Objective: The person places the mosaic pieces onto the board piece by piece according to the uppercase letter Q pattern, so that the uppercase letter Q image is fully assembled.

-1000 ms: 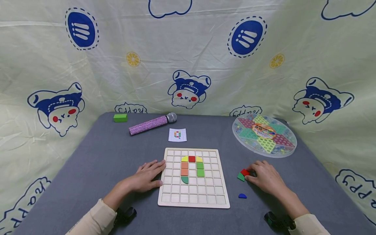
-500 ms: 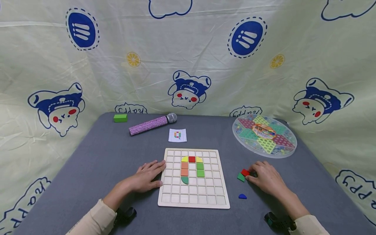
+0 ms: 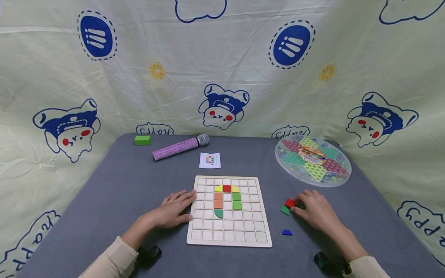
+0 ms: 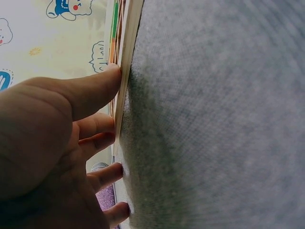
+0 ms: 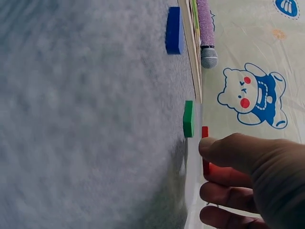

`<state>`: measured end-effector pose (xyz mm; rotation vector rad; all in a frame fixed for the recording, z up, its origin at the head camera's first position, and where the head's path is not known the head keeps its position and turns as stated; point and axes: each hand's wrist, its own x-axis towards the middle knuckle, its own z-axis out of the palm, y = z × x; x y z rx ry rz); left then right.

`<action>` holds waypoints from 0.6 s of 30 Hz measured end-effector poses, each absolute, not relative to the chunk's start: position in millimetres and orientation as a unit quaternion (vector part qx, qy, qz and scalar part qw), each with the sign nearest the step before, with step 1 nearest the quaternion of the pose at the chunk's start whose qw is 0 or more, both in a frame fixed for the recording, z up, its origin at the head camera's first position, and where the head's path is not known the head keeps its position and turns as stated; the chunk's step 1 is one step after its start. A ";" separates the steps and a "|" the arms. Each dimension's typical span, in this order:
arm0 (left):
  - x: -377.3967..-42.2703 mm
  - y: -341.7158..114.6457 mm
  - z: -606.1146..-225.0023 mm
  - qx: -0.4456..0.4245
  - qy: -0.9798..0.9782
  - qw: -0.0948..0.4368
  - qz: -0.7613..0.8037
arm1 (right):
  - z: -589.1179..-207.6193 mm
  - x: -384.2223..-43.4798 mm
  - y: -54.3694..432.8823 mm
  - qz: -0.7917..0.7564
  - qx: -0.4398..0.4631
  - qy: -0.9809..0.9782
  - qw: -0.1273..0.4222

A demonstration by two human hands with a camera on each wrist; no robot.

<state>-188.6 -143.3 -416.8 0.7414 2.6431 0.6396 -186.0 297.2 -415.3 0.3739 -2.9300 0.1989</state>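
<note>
My left hand (image 3: pixel 174 211) rests with its fingers spread against the left edge of a wooden grid board (image 3: pixel 229 236). In the left wrist view, the thumb (image 4: pixel 97 90) touches the board's rim. Coloured tiles sit in the grid: yellow corner pieces, a red square (image 3: pixel 227 188), orange squares (image 3: pixel 218 199), green squares (image 3: pixel 237 200) and a dark green quarter-round (image 3: pixel 218 213). Right of the board, my right hand (image 3: pixel 318 211) pinches a red tile (image 3: pixel 289 203) between thumb and forefinger. Close to it on the table lies a green tile (image 5: pixel 188 119), and nearer me a blue half-round tile (image 3: pixel 287 232).
Behind the board lies a small card (image 3: pixel 210 160) with a coloured pattern. A purple glittery microphone (image 3: pixel 177 148) and a green block (image 3: pixel 142 140) are at the back left. A round, clear-rimmed game board (image 3: pixel 313 160) occupies the back right.
The red tile in my right hand has shifted very slightly away from me beside the green tile. My left hand and the board stay where they were.
</note>
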 end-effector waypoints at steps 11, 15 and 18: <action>-188.8 -143.4 -417.4 0.256 0.927 0.162 0.222 | -408.1 -178.8 276.3 0.067 0.162 -0.978 0.108; -188.7 -143.5 -417.4 0.257 0.927 0.161 0.222 | -408.4 -176.2 265.4 0.062 0.179 -0.975 0.117; -188.4 -143.3 -416.9 0.257 0.927 0.160 0.221 | -410.2 -173.9 256.1 0.057 0.191 -0.973 0.118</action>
